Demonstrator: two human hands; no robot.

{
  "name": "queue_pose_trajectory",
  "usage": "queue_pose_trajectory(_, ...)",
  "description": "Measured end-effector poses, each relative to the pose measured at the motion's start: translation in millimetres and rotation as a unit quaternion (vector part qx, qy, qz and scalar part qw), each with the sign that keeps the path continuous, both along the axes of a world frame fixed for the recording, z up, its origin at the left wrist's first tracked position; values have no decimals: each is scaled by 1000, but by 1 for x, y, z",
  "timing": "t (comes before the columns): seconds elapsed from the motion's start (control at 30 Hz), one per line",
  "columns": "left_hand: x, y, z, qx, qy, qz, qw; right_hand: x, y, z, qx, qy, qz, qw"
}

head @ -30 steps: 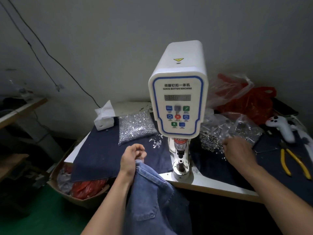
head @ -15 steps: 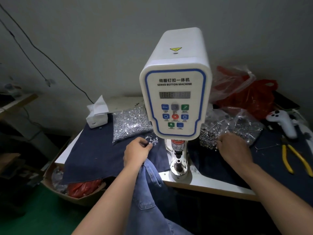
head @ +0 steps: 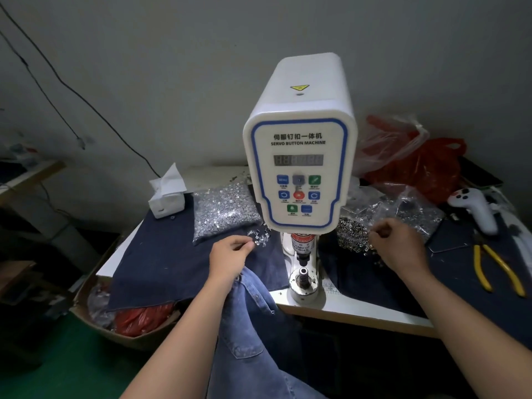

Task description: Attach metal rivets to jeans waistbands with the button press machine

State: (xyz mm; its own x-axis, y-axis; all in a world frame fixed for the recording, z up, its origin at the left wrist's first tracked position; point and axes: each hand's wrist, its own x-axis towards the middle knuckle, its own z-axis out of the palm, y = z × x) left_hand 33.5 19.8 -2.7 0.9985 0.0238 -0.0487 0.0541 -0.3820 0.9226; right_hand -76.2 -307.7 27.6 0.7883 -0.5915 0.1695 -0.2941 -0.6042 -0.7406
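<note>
The jeans (head: 253,326) hang off the counter (head: 357,309) edge below the button press machine (head: 299,156), not yet on its die (head: 302,276); the left hand (head: 230,254) pinches at loose rivets (head: 259,236) while fabric bunches under its heel; the right hand (head: 400,246) curls its grip over the ring pile (head: 352,233), contents unclear; judging by this, parts are being gathered and pressing remains.

A white tissue box (head: 167,197) is set at the table's back left corner. Yellow-handled pliers (head: 499,269) are laid on the dark cloth at the right. A white game controller (head: 475,208) is seen behind them. Red plastic bags (head: 426,168) are piled by the wall.
</note>
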Motion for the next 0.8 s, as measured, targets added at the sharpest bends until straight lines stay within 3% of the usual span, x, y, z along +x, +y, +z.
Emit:
queue_pose_trajectory(0.17, -17, 10, 6, -63, -2, -17, 998, -11, 3, 5, 82, -11, 30, 996)
queue_pose_trajectory(0.3, -36, 12, 9, -83, -21, -26, 996, -26, 30, 13, 227, -50, 56, 971)
queue_pose_trajectory(0.4, -54, 5, 9, -103, -17, -42, 994, -33, 69, 14, 414, -12, 62, 908)
queue_pose_trajectory(0.53, -73, -12, 10, -95, -23, -74, 992, -36, 117, 12, 625, 64, 88, 773)
queue_pose_trajectory(0.6, -79, -17, 12, -88, -29, -93, 991, -35, 128, 13, 679, 69, 76, 727)
queue_pose_trajectory(0.8, -88, -29, 14, -80, -35, -96, 992, -38, 130, 14, 759, 58, 71, 644)
